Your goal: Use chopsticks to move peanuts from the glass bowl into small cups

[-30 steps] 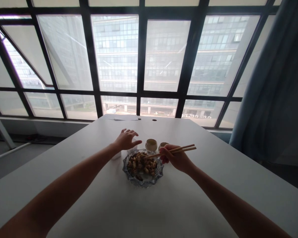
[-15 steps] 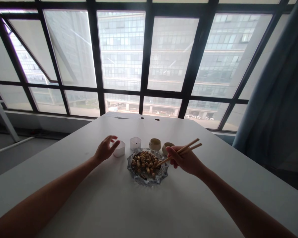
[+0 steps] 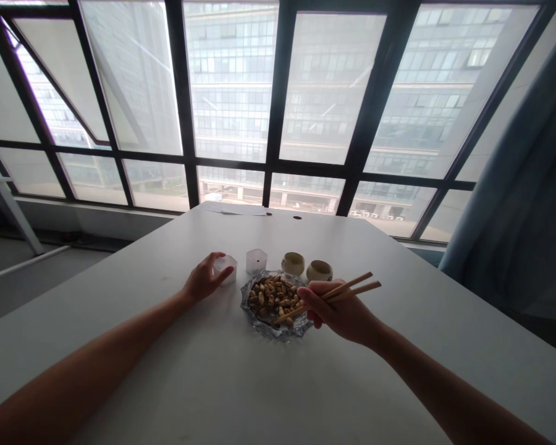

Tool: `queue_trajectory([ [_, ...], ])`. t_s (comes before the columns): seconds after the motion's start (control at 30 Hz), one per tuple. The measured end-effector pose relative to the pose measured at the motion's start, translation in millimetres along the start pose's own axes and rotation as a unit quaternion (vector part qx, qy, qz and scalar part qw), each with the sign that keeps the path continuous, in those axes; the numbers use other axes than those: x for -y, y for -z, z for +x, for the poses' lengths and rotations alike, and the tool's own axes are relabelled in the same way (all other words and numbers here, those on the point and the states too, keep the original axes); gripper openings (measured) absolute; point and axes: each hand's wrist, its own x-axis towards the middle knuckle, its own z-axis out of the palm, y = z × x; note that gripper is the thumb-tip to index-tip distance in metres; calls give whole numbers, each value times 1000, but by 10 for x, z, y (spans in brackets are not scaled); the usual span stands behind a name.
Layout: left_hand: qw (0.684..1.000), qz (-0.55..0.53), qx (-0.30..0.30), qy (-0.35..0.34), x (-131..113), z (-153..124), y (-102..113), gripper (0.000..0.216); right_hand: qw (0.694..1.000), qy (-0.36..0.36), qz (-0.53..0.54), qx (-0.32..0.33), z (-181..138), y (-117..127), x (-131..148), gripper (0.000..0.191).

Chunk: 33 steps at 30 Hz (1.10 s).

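Observation:
My left hand (image 3: 202,281) has its thumb and fingers curved round a small translucent plastic box (image 3: 227,264). Wooden chopsticks (image 3: 359,284) are held in my right hand (image 3: 339,314), their tips low in a scalloped glass bowl (image 3: 280,334). Peanuts in their shells (image 3: 272,294) and some smaller dark pieces fill much of this bowl. Whether the tips pinch a piece is too small to tell. Behind the bowl stands a second translucent box (image 3: 256,262) with a dark speck inside. Two beige round cups (image 3: 293,264) are beside it, the right one just beyond my right hand.
Everything stands on a white table (image 3: 241,389). White sheets (image 3: 234,209) lie at its far edge, near two dark round holes. Large framed windows rise behind it, and a blue-grey curtain (image 3: 514,204) hangs on the right.
My left hand has closed in on the left plastic box. The chopstick tips have shifted left and toward me in the bowl. The view has tilted slightly downward.

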Motion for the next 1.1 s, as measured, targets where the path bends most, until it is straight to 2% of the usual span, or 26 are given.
queue_trajectory([
  [0.13,1000,2,5,3,3,-1,-2,63,1000,10,22,-10,5,6,1,51],
  [0.2,1000,4,8,4,2,-1,0,63,997,-7,59,-54,39,30,-15,52],
  [0.27,1000,5,7,5,-5,-5,6,64,985,-29,108,-130,93,81,-68,53],
  [0.4,1000,3,8,9,-26,-19,19,64,925,-81,235,-288,212,258,-279,52],
  [0.5,1000,3,10,10,-30,-26,19,64,885,-110,302,-336,259,381,-426,44],
  [0.6,1000,6,13,11,-24,-26,13,65,868,-125,330,-350,265,431,-469,39],
  [0.87,1000,9,10,9,-15,-19,11,63,854,-154,345,-357,256,367,-316,36],
  [1.1,1000,17,12,12,-42,-32,21,62,862,-144,331,-355,269,362,-316,39],
])
